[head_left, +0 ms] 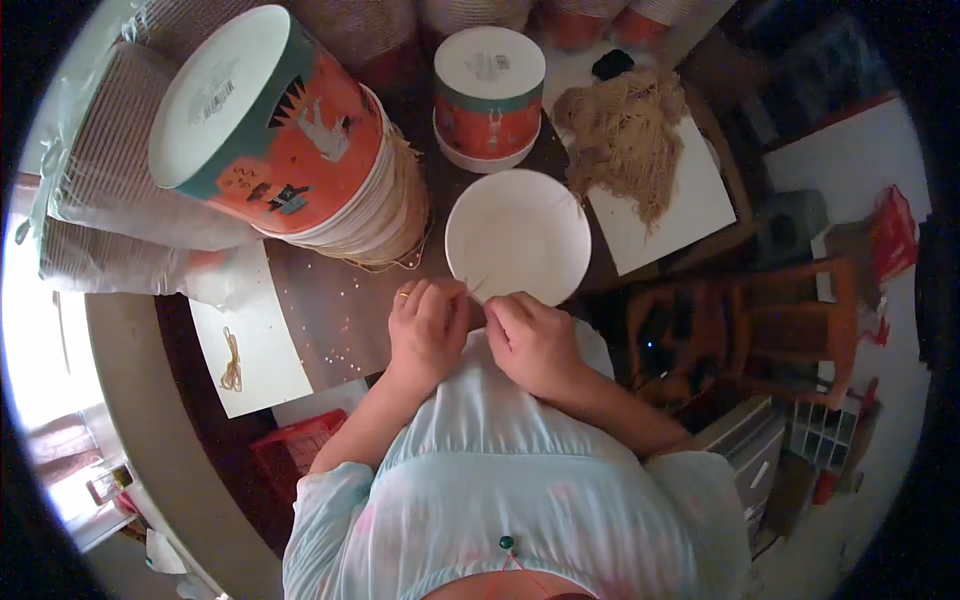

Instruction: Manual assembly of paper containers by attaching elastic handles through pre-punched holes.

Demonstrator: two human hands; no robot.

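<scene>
A round white paper tub [517,235] stands right in front of me, its open mouth facing up. At its near rim both of my hands are closed, fingertips almost meeting. My left hand [428,325], with a ring on one finger, pinches a thin tan cord [477,287] whose end pokes up against the rim. My right hand [535,342] is curled at the rim just to the right; what lies between its fingertips is hidden.
At the left leans a tall stack of orange-and-green tubs [320,150]. Behind stands a shorter upturned tub stack [488,110]. A heap of tan cords [630,130] lies on a white board [690,205]; a looped cord [231,362] lies left. A wooden chair [800,325] stands right.
</scene>
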